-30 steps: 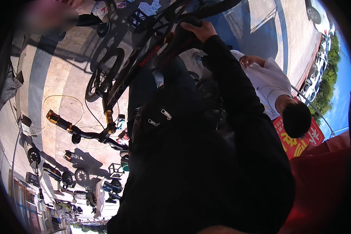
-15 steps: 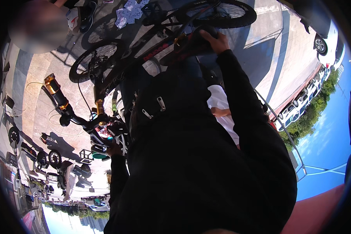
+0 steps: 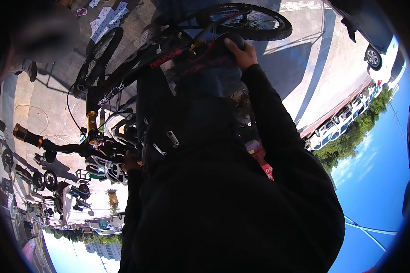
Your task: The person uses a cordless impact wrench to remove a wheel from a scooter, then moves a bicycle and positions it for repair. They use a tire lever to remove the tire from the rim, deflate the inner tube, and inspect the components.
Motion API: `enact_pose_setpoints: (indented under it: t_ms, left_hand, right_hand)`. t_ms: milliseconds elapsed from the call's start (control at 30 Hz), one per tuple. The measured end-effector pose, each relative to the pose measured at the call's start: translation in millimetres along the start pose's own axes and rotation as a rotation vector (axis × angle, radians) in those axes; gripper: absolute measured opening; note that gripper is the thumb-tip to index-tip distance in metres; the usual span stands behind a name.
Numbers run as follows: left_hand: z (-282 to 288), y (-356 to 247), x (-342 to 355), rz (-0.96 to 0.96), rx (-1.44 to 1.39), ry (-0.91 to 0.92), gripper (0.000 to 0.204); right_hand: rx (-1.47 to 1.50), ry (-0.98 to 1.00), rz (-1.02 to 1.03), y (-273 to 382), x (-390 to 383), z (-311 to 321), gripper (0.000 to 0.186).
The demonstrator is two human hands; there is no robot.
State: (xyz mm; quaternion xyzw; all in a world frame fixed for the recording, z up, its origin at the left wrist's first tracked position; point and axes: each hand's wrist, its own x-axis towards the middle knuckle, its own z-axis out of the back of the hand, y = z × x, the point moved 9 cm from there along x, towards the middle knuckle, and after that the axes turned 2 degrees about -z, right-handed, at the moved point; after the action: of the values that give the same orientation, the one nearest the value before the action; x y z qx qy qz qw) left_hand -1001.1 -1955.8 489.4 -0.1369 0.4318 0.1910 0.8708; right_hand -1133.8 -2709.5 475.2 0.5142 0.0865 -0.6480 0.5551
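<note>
My right hand (image 3: 241, 55) is wrapped over the black saddle (image 3: 209, 61) of a bicycle with a black-and-red frame (image 3: 166, 57), held tilted across the upper view. My left hand (image 3: 131, 161), partly hidden by my dark jacket, appears closed on the black handlebar (image 3: 70, 148) at lower left. A gold collar (image 3: 91, 120) sits on the steering column above the bar, and loose cables loop beside it. One wheel (image 3: 97, 61) stands at the left, the other (image 3: 259, 25) at the upper right, with a shoulder-high view of paving behind them.
Scattered cards (image 3: 105, 22) lie on the paving at the top, near another person's leg (image 3: 29, 68). Parked scooters and loose wheels (image 3: 50, 179) stand at lower left. A row of cars (image 3: 341, 118) and a closer car (image 3: 373, 57) line the right, by a metal pole (image 3: 369, 230).
The bicycle and my right hand have shifted, the rear wheel coming further into view. My left hand has appeared at the handlebar. The white-shirted person has left view.
</note>
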Motion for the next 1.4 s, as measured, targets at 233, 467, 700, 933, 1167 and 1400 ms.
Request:
enact_pose_setpoints:
  t_ms: [233,467,700,933,1167,1400]
  left_hand:
    - [-65,-98,-66,0.207,-0.671,-0.165,0.028]
    - [-111,-131,-105,-0.074,0.014,-0.333,0.038]
    - [-303,-177,-221,0.092,-0.087,-0.417,0.035]
    - [-519,-227,-299,0.032,-0.611,-0.286,0.033]
    - [-577,-260,-311,-0.180,-0.940,-0.343,0.028]
    - [-615,-325,-353,-0.228,-0.999,-0.330,0.022]
  right_hand:
    - [0.033,-0.032,0.012,-54,70,119,0.075]
    - [0.046,0.024,0.043,-96,150,224,0.075]
    - [-0.004,0.040,-0.006,-179,264,348,0.081]
    - [0.089,0.052,0.034,-219,326,437,0.090]
    - [0.066,0.028,0.091,-278,389,485,0.082]
    - [0.174,0.133,0.062,-297,446,553,0.072]
